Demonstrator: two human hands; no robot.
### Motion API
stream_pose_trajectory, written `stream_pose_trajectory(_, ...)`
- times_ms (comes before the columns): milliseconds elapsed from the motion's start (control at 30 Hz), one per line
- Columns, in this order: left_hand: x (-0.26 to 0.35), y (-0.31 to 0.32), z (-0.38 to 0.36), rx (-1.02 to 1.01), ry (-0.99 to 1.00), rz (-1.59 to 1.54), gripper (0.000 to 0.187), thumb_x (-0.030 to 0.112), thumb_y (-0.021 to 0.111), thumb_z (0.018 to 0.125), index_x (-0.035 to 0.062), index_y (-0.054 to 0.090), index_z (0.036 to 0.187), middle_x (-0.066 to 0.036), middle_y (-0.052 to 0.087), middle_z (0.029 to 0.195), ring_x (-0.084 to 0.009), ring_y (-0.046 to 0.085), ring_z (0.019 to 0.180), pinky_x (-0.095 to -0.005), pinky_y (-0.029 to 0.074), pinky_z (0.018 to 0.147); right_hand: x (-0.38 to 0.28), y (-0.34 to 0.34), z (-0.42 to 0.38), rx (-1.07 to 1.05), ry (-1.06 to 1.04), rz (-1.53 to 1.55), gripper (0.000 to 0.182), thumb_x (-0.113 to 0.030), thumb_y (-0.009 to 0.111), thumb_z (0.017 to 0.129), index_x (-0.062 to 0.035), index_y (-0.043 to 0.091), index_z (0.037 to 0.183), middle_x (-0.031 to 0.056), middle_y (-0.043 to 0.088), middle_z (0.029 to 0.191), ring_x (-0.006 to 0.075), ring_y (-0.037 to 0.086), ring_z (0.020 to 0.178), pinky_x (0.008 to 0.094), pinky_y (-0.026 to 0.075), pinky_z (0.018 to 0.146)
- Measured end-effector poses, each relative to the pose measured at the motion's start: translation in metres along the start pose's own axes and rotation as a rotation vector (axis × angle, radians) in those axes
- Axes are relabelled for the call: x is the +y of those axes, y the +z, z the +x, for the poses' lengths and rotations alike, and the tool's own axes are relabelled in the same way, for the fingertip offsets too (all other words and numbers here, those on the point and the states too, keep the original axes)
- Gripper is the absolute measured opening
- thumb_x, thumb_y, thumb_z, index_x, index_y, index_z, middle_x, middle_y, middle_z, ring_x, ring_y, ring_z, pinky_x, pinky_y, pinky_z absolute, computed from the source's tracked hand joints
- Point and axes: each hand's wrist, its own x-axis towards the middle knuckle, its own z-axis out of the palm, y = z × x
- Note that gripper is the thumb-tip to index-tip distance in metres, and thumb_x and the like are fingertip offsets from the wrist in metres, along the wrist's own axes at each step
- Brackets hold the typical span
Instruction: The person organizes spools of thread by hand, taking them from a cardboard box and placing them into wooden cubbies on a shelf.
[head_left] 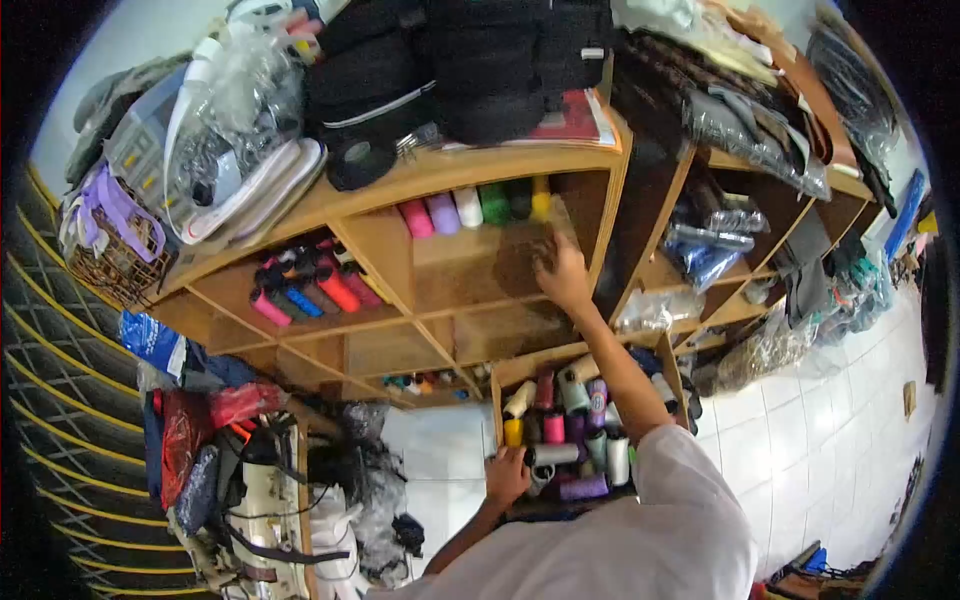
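Observation:
My right hand [562,272] reaches up into a wooden shelf compartment [470,265], just below a row of thread spools [470,207] in pink, white, green and yellow. Its fingers are curled near the yellow spool [541,203]; whether they hold anything is unclear. My left hand [507,476] is closed on the front left corner of a wooden box [497,388] packed with several upright and lying thread spools [572,440]. A grey spool [555,455] lies right beside that hand.
Another compartment holds pink, red and blue spools [310,290]. Black bags [450,60] and plastic-wrapped goods [235,120] sit on the shelf top. A wicker basket [110,260] stands at the left, a sewing machine [270,510] below, white floor tiles [830,440] at the right.

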Motion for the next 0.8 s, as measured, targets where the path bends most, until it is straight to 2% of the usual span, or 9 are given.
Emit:
stream_pose_trajectory(67, -0.005, 0.014, 0.000, 0.014, 0.004, 0.056, 0.048, 0.022, 0.062, 0.079, 0.0094, 0.057, 0.125, -0.010, 0.061, 0.119, -0.0308, 0.053, 0.117, -0.0560, 0.040, 0.088, -0.016, -0.010, -0.076, 0.039, -0.174, 0.070, 0.037, -0.004, 0.064, 0.081, 0.0050, 0.059, 0.117, 0.0232, 0.069, 0.101, 0.0385, 0.068, 0.099, 0.0420, 0.054, 0.080)
stream_pose_trajectory(233, 0.003, -0.001, 0.007, -0.150, -0.073, 0.019, 0.048, 0.021, 0.064, 0.078, 0.0086, 0.056, 0.124, -0.011, 0.060, 0.117, -0.0307, 0.053, 0.115, -0.0533, 0.039, 0.091, 0.006, -0.036, -0.254, -0.186, 0.310, 0.210, 0.018, -0.006, 0.065, 0.082, 0.0009, 0.068, 0.098, 0.0175, 0.072, 0.085, 0.0258, 0.073, 0.081, 0.0330, 0.056, 0.073)
stream_pose_trajectory(267, 0.006, 0.003, -0.003, -0.123, -0.021, 0.011, 0.048, 0.021, 0.064, 0.078, 0.0082, 0.056, 0.124, -0.011, 0.060, 0.117, -0.0304, 0.053, 0.115, -0.0521, 0.039, 0.091, 0.021, -0.059, -0.299, -0.255, 0.338, -0.077, 0.013, -0.006, 0.066, 0.082, 0.0002, 0.069, 0.092, 0.0170, 0.071, 0.081, 0.0241, 0.073, 0.082, 0.0331, 0.056, 0.072)
stream_pose_trajectory(300, 0.001, 0.001, 0.006, -0.038, 0.027, 0.014, 0.048, 0.021, 0.064, 0.078, 0.0078, 0.056, 0.123, -0.011, 0.060, 0.116, -0.0300, 0.053, 0.115, -0.0509, 0.039, 0.091, 0.032, -0.068, -0.319, -0.183, 0.344, -0.061, 0.010, -0.006, 0.065, 0.077, -0.0040, 0.070, 0.086, 0.0165, 0.069, 0.078, 0.0301, 0.070, 0.069, 0.0373, 0.055, 0.065)
stream_pose_trajectory(367, -0.001, 0.004, 0.007, -0.039, 0.016, 0.045, 0.048, 0.022, 0.064, 0.078, 0.0077, 0.056, 0.123, -0.011, 0.061, 0.115, -0.0297, 0.053, 0.115, -0.0503, 0.039, 0.091, 0.021, -0.103, -0.317, -0.167, 0.524, -0.132, 0.010, -0.007, 0.065, 0.078, -0.0040, 0.070, 0.086, 0.0172, 0.069, 0.079, 0.0302, 0.070, 0.068, 0.0390, 0.055, 0.065)
stream_pose_trajectory(500, 0.001, 0.002, 0.006, -0.024, 0.046, 0.087, 0.048, 0.022, 0.064, 0.078, 0.0080, 0.056, 0.123, -0.010, 0.062, 0.113, -0.0290, 0.052, 0.115, -0.0492, 0.040, 0.090, 0.057, -0.145, -0.299, 0.022, 0.434, -0.299, 0.018, -0.009, 0.064, 0.079, -0.0036, 0.068, 0.095, 0.0183, 0.070, 0.084, 0.0335, 0.070, 0.075, 0.0440, 0.054, 0.065)
stream_pose_trajectory(633, 0.008, -0.007, 0.009, -0.093, 0.031, 0.122, 0.045, 0.023, 0.063, 0.079, 0.0072, 0.057, 0.121, -0.011, 0.062, 0.114, -0.0293, 0.051, 0.117, -0.0487, 0.041, 0.091, 0.085, -0.147, -0.281, 0.034, 0.446, -0.520, 0.023, -0.013, 0.064, 0.079, -0.0056, 0.068, 0.101, 0.0187, 0.070, 0.087, 0.0377, 0.069, 0.081, 0.0484, 0.054, 0.068)
stream_pose_trajectory(733, 0.008, -0.007, 0.008, -0.061, 0.059, 0.167, 0.043, 0.022, 0.063, 0.079, 0.0063, 0.057, 0.119, -0.011, 0.062, 0.115, -0.0296, 0.051, 0.116, -0.0488, 0.041, 0.091, 0.099, -0.129, -0.283, -0.158, 0.441, -0.480, 0.027, -0.020, 0.065, 0.079, -0.0143, 0.069, 0.106, 0.0202, 0.070, 0.090, 0.0415, 0.068, 0.083, 0.0519, 0.055, 0.075)
stream_pose_trajectory(800, 0.007, -0.005, 0.008, -0.047, 0.073, 0.159, 0.043, 0.022, 0.063, 0.079, 0.0056, 0.057, 0.118, -0.011, 0.062, 0.114, -0.0299, 0.051, 0.116, -0.0490, 0.041, 0.090, 0.097, -0.117, -0.295, -0.377, 0.525, -0.455, 0.032, -0.026, 0.069, 0.077, -0.0130, 0.070, 0.106, 0.0199, 0.070, 0.092, 0.0382, 0.068, 0.086, 0.0498, 0.055, 0.076)
